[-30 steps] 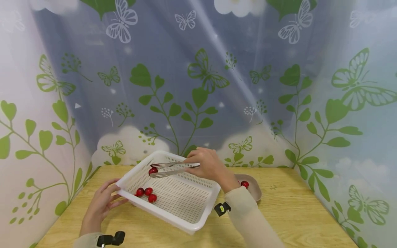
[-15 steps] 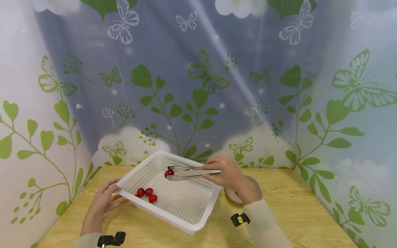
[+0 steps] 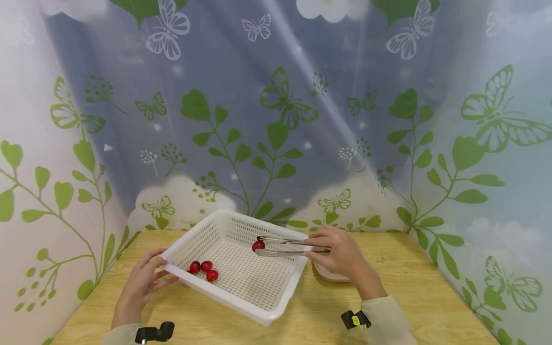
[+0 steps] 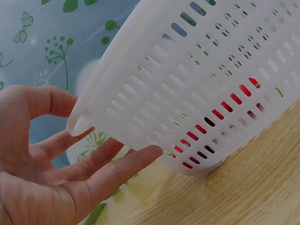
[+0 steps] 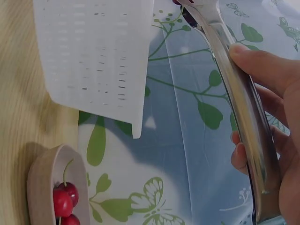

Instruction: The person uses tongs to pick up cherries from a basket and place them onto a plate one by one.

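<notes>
My left hand grips the left corner of a white perforated plastic basket. In the left wrist view, fingers reach behind its rim and one digit lies against its outer wall. A pair of metal tongs is in my right hand, between thumb and fingers. A red cherry sits between the tongs' tips, over the right back part of the basket. Several more cherries lie in the basket's front left corner; their red shows through the slots in the left wrist view.
A shallow beige dish stands right of the basket, partly hidden behind my right hand. Cherries with stems lie in it in the right wrist view. The wooden table ends at a patterned curtain.
My right hand has moved to the right with the tongs, carrying the cherry across the basket from its left side. The dish is now more covered by the hand. My left hand has stayed put.
</notes>
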Available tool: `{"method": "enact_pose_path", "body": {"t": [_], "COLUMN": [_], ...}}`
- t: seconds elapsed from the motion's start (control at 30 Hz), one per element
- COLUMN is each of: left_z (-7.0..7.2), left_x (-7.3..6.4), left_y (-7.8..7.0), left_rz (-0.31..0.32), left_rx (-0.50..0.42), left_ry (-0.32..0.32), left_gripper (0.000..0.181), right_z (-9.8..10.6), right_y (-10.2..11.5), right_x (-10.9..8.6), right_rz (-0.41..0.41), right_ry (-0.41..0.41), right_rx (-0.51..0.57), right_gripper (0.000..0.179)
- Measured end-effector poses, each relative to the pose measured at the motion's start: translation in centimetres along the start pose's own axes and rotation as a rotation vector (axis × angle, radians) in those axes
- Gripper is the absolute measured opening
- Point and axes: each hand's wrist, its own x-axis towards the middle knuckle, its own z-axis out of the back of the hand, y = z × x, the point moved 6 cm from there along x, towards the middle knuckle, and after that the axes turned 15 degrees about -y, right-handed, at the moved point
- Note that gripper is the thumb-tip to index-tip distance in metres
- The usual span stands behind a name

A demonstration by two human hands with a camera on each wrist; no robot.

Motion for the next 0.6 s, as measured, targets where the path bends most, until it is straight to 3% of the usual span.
{"method": "enact_pose_path", "body": {"t": [0.6], "left_z": [0.1], "left_x": [0.3], "left_y": [0.0], "left_rz": [-0.028], "left_rx": [0.003], "left_ry": [-0.001], "left_gripper": [0.049], "right_z": [1.3], "right_y": [-1.0], "right_x": [-1.6], "right_rz": [-0.042], "right_ry": [-0.017], "right_rx": [-0.013], "right_gripper": [0.025]}}
